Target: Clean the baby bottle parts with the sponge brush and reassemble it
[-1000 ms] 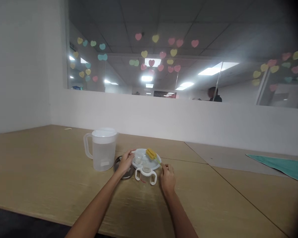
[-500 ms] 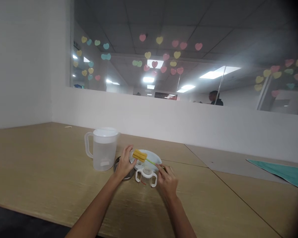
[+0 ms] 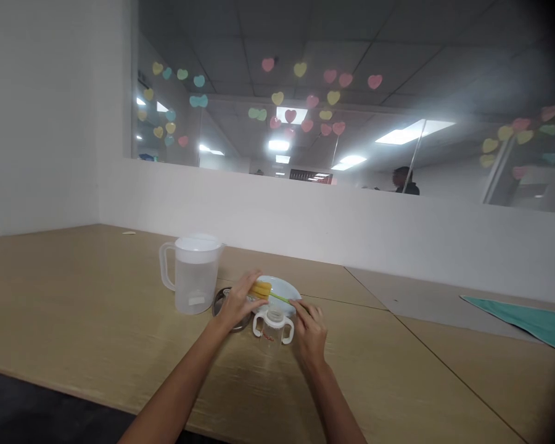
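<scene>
My right hand grips the thin green handle of a bottle brush with a yellow sponge head. Around that sponge head are the fingers of my left hand, covering part of it. Just below the brush, a clear baby bottle with two white side handles stands upright and uncapped on the table, red marks on its front. Behind it lies a white oval dish, partly hidden by the brush. A round metal dish sits beneath my left hand, largely covered by it.
A translucent lidded pitcher stands left of my hands. Far right lies a green cloth on the wooden table. Behind the table rises a white wall with a window bearing heart stickers; a person is beyond it.
My left hand has closed further around the yellow sponge head, which is now more covered and has shifted slightly. The right hand keeps its hold on the handle. The view has tilted a little.
</scene>
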